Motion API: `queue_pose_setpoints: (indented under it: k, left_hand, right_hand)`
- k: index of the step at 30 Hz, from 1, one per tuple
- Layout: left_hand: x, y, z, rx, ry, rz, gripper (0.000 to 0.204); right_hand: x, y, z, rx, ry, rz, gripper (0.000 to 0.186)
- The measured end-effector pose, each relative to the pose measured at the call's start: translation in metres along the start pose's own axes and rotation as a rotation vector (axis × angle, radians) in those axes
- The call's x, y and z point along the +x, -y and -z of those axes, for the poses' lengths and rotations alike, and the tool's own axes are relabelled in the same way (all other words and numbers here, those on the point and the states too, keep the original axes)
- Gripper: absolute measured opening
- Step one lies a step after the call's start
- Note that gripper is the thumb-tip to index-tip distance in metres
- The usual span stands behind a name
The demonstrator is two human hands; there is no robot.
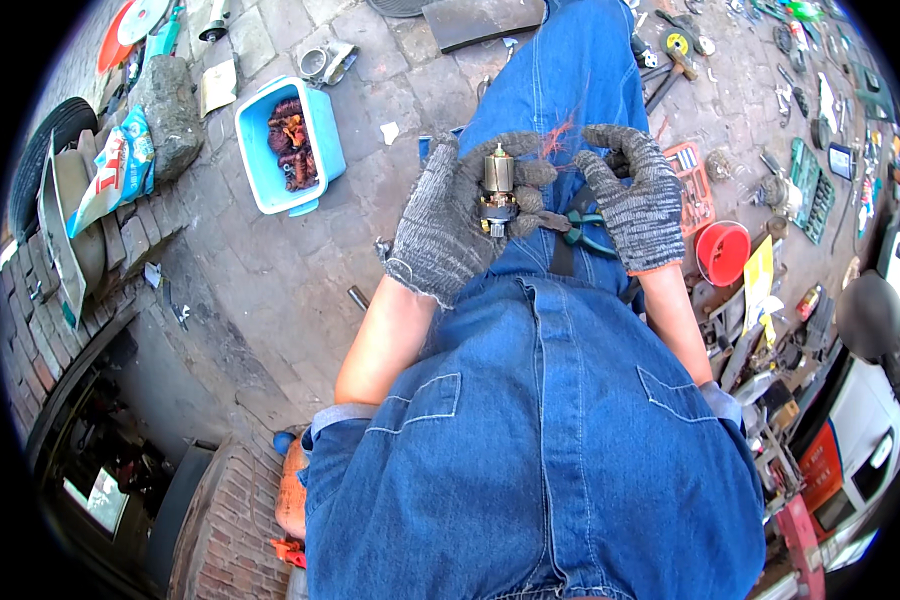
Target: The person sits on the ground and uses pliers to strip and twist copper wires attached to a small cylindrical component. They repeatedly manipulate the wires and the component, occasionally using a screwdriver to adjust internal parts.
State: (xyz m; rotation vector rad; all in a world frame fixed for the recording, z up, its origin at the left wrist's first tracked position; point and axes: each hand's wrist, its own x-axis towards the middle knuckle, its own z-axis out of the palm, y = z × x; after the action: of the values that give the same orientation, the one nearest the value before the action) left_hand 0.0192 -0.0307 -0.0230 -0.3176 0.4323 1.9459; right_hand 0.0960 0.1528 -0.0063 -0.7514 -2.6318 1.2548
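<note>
My left hand (440, 210), in a grey knit glove, grips an upright metal motor rotor (499, 180) with a shaft on top. My right hand (635, 200), also gloved, is raised just right of it, fingers bent and apart, with nothing clearly held. A wisp of red wire (556, 138) shows between the hands over my denim-covered leg (580, 60). Teal-handled pliers (582, 230) lie below the hands on my lap.
A light-blue bin (255, 160) holds copper coils (295, 140). Stone block (165, 130) and tire (40, 170) sit left. Right are a red bucket (720, 250), tool cases (805, 190), a hammer (682, 65), scattered parts and a white vehicle (855, 420). A dark opening (100, 430) is lower left.
</note>
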Motion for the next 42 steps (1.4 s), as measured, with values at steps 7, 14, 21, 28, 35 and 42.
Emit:
queue_pose_setpoints:
  k: [7,14,21,28,35,42]
  left_hand:
    - [0.0,0.003,-0.007,0.18,-0.092,-0.059,0.075]
    - [0.004,0.012,-0.009,0.537,-0.128,-0.268,0.06]
    - [0.005,0.015,0.002,1.115,-0.156,-0.454,0.037]
    - [0.006,0.018,-0.003,0.862,-0.235,-0.377,0.037]
    - [0.0,0.025,-0.012,0.537,-0.266,-0.335,0.04]
    - [-0.002,0.024,-0.025,0.912,-0.342,-0.447,0.034]
  right_hand:
    - [-0.012,0.028,0.01,0.326,0.234,-0.097,0.014]
    - [-0.009,0.03,0.001,0.458,0.479,-0.216,0.025]
    - [-0.006,0.026,-0.003,0.321,0.56,-0.258,0.027]
    - [-0.01,0.012,-0.02,0.573,0.537,-0.346,0.017]
    - [-0.016,0.002,-0.031,0.732,0.507,-0.42,0.01]
    - [-0.019,0.022,-0.024,0.18,0.194,-0.069,0.013]
